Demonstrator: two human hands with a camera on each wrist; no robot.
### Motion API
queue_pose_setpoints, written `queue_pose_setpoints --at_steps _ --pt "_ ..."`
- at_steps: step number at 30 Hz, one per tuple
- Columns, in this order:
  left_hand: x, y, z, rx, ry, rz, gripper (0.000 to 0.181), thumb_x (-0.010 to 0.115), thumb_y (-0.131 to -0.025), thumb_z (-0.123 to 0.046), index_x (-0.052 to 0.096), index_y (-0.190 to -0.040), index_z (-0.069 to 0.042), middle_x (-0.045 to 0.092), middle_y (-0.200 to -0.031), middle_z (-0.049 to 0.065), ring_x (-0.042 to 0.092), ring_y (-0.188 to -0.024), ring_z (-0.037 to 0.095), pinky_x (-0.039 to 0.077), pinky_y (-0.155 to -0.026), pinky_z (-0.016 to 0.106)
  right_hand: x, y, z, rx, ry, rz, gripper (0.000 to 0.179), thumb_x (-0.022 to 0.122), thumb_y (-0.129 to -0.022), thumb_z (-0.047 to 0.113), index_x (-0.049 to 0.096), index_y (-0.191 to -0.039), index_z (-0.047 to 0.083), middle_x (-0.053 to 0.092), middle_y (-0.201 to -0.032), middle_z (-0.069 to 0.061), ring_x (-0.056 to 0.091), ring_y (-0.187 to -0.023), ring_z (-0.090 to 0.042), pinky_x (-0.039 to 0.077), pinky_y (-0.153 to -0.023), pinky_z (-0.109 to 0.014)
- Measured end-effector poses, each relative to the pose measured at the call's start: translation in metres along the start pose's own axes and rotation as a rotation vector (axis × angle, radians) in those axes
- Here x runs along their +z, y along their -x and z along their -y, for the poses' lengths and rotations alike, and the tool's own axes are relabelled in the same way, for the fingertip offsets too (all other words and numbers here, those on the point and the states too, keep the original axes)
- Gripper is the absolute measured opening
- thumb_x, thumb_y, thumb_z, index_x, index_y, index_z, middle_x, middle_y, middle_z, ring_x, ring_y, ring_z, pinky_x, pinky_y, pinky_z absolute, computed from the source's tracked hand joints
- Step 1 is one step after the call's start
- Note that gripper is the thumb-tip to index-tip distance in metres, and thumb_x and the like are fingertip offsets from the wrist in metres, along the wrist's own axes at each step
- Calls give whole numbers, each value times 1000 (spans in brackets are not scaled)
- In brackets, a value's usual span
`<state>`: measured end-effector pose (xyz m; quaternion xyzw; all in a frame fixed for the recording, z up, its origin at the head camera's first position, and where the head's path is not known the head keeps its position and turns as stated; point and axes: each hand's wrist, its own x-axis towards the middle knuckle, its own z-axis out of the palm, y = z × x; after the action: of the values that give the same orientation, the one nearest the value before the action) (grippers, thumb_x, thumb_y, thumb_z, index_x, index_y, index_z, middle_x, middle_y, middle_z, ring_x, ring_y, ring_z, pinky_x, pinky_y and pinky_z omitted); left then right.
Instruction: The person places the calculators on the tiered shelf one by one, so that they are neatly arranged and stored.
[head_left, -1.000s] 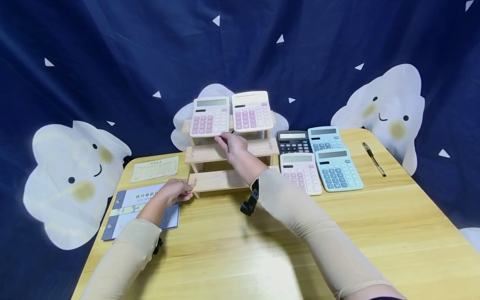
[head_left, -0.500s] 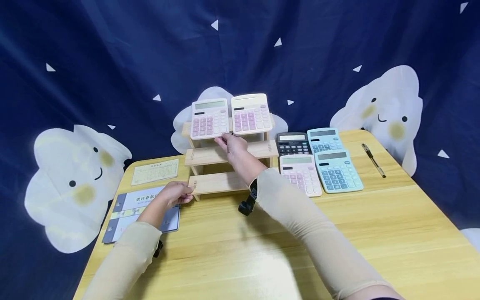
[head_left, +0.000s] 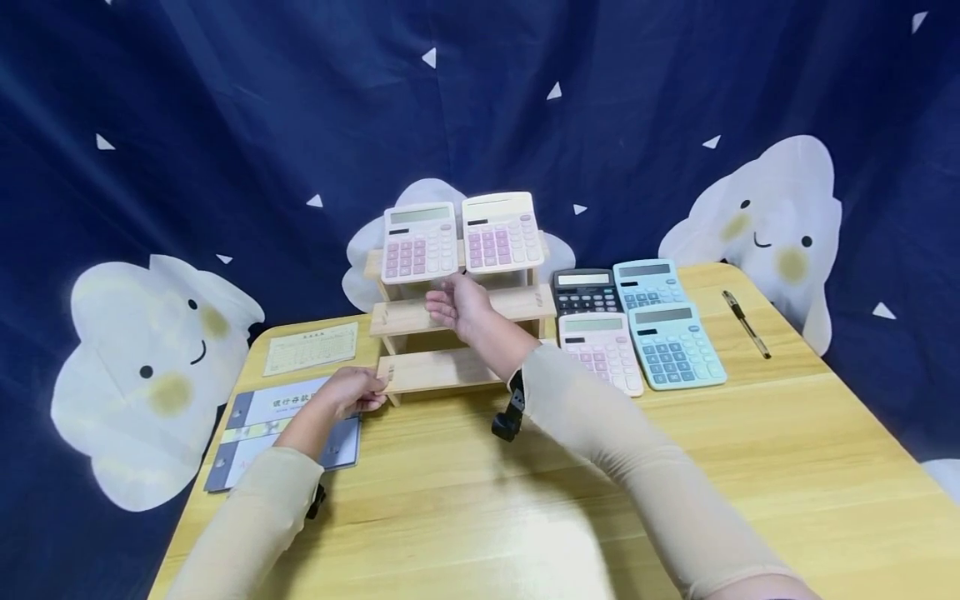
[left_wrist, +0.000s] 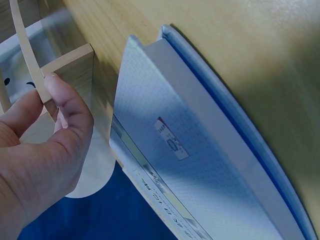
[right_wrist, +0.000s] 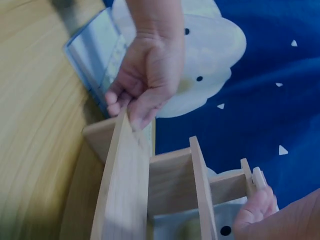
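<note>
My left hand (head_left: 352, 390) pinches the left end of the lowest step of a three-tier wooden shelf (head_left: 442, 367). In the left wrist view, thumb and fingers grip that wooden board (left_wrist: 31, 55). Two white calculators with pink keys, a left one (head_left: 420, 242) and a right one (head_left: 502, 232), lean on the top tier. My right hand (head_left: 468, 307) is just below the left calculator's lower edge, its fingers loosely bent. The right wrist view shows its fingertips at the calculator's edge (right_wrist: 258, 177); whether they touch is hard to tell.
Right of the shelf lie a black calculator (head_left: 585, 292), a pink-and-white calculator (head_left: 600, 354) and two blue calculators (head_left: 677, 346). Farther right is a pen (head_left: 746, 323). On the left lie a bound booklet (head_left: 258, 417) and a paper slip (head_left: 311, 348). A blue curtain hangs behind.
My right hand has loosened its pinch on the left calculator's lower edge and dropped slightly, fingers spreading. The left hand keeps its grip on the shelf. Both top calculators stay in place.
</note>
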<state>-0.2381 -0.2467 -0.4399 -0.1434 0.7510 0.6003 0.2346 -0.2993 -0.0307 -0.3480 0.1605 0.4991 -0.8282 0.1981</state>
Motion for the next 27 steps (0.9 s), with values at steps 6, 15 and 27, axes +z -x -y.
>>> queue_pose_setpoints --at_steps 6,15,27 --pt "1 -1 0 42 -6 -7 57 53 -94 -3 24 -138 17 59 -72 3 61 -62 9 54 -59 17 -11 15 7 49 385 209 31 46 -92 11 54 -118 -3 60 -74 -5 58 -57 -15 49 -51 -21" --pt "6 -1 1 43 9 -42 56 57 -91 -6 31 -136 16 57 -73 3 61 -63 8 55 -61 18 -50 51 41 -4 659 368 33 50 -93 15 51 -120 -5 63 -79 -7 60 -62 -16 53 -61 -25" --pt "0 0 4 16 13 -32 53 58 -91 -5 35 -134 14 57 -71 2 61 -60 7 55 -59 17 -155 74 82 -35 818 211 27 50 -94 18 52 -113 -1 63 -79 -2 62 -66 -13 54 -67 -26"
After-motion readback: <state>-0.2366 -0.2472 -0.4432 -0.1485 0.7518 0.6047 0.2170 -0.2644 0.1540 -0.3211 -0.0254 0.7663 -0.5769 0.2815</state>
